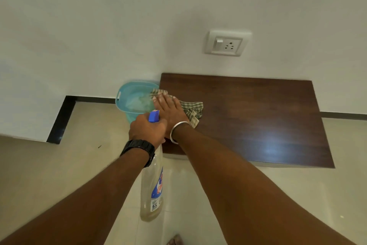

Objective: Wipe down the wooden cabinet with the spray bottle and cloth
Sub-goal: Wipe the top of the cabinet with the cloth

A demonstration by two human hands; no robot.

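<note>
The dark wooden cabinet top (258, 117) lies against the white wall. A green checked cloth (191, 110) rests on its left part, partly over the left edge. My right hand (168, 110) presses flat on the cloth with fingers spread. My left hand (147, 130), with a black watch on the wrist, grips the neck of a clear spray bottle (152, 189) with a blue nozzle, held just left of the cabinet's front left corner. The bottle hangs down over the floor, its label blue and white.
A light blue plastic bucket (124, 95) stands on the floor against the cabinet's left side. A white socket and switch plate (227, 43) sits on the wall above the cabinet. Beige floor tiles (59, 175) spread below, with a black skirting along the wall.
</note>
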